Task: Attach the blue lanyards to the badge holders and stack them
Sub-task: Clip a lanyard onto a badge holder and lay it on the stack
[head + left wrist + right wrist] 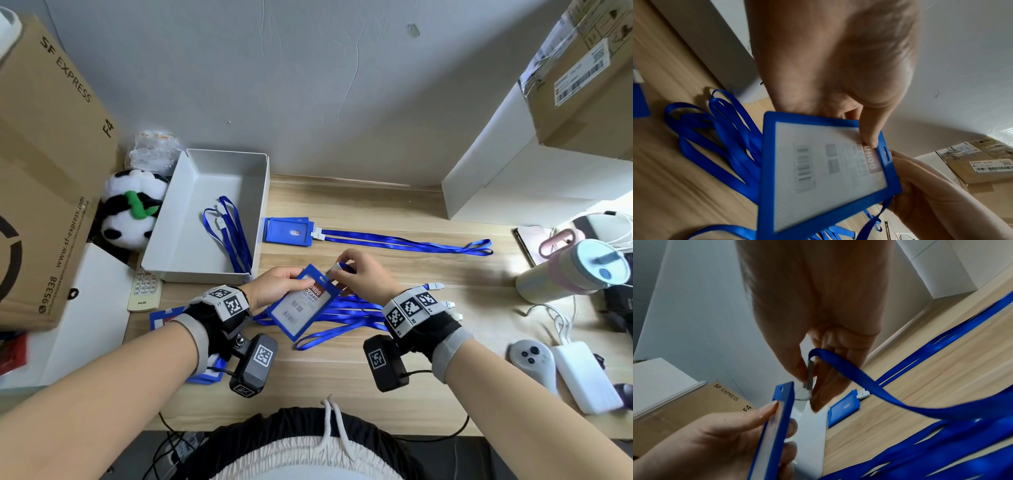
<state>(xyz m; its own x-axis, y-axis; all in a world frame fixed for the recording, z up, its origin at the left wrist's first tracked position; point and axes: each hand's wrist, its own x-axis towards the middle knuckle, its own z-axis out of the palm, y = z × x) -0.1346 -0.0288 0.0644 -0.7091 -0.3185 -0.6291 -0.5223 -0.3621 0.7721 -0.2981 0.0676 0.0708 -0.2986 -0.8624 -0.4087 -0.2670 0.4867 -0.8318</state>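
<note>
Held above the worktop [394,377]: badge holder [301,301], gripped by left hand [274,286], thumb on its face. Pinched in right hand [363,272]: metal clip [810,374] of a blue lanyard [869,386], just beside the holder's slot, not touching.

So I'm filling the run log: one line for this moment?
left hand holds blue plastic badge holder | right hand pinches blue ribbon lanyard's clip | clip beside slot, unattached

Badge holder [824,172] print motion-blurred, spare holder [168,317] half-hidden under left wrist
</note>
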